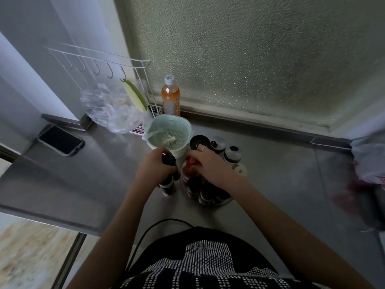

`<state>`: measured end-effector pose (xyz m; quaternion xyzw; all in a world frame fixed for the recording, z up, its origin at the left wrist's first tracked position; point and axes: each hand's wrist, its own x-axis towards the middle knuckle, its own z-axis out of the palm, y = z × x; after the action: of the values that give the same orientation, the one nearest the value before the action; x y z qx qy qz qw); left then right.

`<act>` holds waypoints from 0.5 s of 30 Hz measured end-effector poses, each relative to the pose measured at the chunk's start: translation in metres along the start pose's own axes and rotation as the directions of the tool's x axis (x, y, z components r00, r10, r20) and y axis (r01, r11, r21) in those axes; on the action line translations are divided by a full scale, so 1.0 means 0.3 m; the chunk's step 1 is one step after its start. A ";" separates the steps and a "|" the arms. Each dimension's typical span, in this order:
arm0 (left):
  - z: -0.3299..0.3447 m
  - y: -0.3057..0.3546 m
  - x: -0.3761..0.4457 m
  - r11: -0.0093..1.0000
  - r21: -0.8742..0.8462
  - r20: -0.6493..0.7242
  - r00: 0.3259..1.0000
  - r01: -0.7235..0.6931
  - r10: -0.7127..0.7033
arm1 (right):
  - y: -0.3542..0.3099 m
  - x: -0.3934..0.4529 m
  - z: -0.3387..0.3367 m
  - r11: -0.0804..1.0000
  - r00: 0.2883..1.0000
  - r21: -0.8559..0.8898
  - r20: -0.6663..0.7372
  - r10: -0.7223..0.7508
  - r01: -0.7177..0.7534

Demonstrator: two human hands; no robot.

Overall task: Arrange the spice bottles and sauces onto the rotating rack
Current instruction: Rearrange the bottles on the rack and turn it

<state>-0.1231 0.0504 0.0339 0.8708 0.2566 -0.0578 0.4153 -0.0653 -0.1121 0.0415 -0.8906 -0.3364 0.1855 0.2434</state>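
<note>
A round clear rotating rack (226, 200) stands on the steel counter, with several dark-capped spice bottles (205, 196) inside it. My left hand (154, 168) grips a black-capped bottle (169, 160) just left of the rack, above another spice bottle (168, 187) standing on the counter. My right hand (210, 165) reaches over the rack and pinches a red-capped bottle (190, 163). Behind the rack stand a black-lidded jar (199, 140) and two more dark-capped bottles (233, 154).
A mint green strainer bowl (183, 152) sits right behind my hands. An orange drink bottle (170, 97) stands by the frosted window. A phone (61, 140) lies at the left, near a plastic bag (112, 110) and a white wire rack (143, 76). Another bag (369, 161) lies at the right edge.
</note>
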 end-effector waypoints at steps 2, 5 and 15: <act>0.000 -0.001 -0.003 1.000 0.002 0.007 1.000 -0.002 0.002 | 0.003 0.001 0.015 0.997 0.999 0.073 -0.039 0.007 -0.004; 0.002 -0.008 -0.007 1.000 0.005 0.013 1.000 -0.004 0.004 | 0.014 0.006 0.026 0.991 0.993 0.137 -0.117 0.024 -0.008; 0.000 -0.003 -0.028 1.000 -0.020 0.054 0.998 -0.024 0.025 | -0.008 -0.026 0.014 0.987 0.978 0.143 -0.204 -0.048 0.078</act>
<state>-0.1307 0.0475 0.0359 0.8680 0.2351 -0.0737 0.4311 -0.0741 -0.1146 0.0406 -0.8727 -0.3235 0.1123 0.3481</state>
